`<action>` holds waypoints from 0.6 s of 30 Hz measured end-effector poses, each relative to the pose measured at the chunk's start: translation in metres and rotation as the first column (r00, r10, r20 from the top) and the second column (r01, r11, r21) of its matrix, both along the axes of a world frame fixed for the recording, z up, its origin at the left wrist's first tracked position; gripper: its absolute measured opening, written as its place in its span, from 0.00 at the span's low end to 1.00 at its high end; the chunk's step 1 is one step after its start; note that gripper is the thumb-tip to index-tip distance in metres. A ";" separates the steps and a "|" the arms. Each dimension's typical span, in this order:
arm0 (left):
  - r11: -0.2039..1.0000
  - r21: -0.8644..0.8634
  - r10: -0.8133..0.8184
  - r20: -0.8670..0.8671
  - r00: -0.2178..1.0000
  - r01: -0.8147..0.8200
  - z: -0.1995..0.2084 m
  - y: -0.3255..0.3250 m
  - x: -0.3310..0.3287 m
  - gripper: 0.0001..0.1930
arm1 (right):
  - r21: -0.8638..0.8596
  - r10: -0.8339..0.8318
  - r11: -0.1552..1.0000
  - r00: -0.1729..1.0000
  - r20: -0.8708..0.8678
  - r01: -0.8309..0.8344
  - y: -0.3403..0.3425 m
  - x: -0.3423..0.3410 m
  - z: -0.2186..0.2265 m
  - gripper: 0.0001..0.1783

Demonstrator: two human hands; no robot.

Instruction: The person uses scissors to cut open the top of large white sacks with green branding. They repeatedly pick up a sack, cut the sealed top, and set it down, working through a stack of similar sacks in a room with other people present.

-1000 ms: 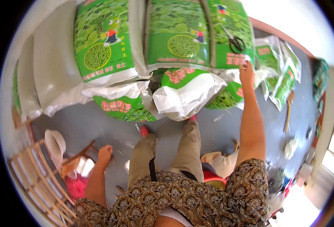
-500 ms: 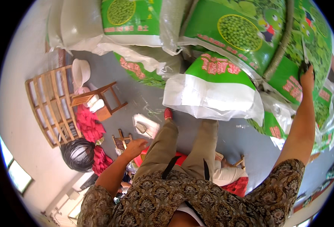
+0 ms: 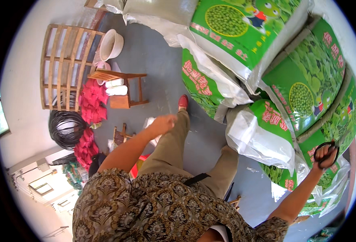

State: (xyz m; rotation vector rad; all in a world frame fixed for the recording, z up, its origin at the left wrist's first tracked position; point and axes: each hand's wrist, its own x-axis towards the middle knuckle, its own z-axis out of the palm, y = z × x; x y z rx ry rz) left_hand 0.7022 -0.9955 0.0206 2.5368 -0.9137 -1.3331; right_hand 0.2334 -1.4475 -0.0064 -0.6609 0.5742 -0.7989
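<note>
Closed around the black handles of a pair of scissors [image 3: 326, 150], the right hand [image 3: 325, 158] is raised at the right side of the view, with the fingers passing through the handle loops. The scissors are held just against a stack of large green sacks [image 3: 307, 84] printed with pictures of peas, near the lower sacks of the pile. One sack [image 3: 210, 86] lies lower, close to the person's front foot in a red shoe [image 3: 183, 101], and its white inner liner [image 3: 258, 135] hangs open beside it. The left hand [image 3: 164, 122] is free and holds nothing; its fingers are loosely curled, and it hangs in the air above the grey floor [image 3: 153, 56], well apart from the sacks. Further left stand a small wooden stool [image 3: 121, 86], a wooden slatted rack [image 3: 65, 66] leaning on the wall, a white bowl [image 3: 111, 44], a heap of red bags [image 3: 90, 117] and a coil of black wire [image 3: 67, 129].
</note>
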 end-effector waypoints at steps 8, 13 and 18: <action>0.824 -0.387 0.323 -0.279 0.904 -0.414 -0.057 -0.068 0.224 0.22 | 0.093 0.008 0.996 0.978 -0.208 0.011 0.270 0.228 0.089 0.30; 0.741 -0.219 0.399 -0.616 0.679 -0.635 -0.054 -0.109 0.274 0.23 | 0.050 0.229 0.968 0.778 -0.586 -0.247 0.319 0.410 0.084 0.33; 0.642 -0.345 0.369 -0.643 0.671 -0.684 -0.107 -0.113 0.264 0.16 | -0.074 0.161 0.959 0.743 -0.650 -0.273 0.275 0.523 0.069 0.33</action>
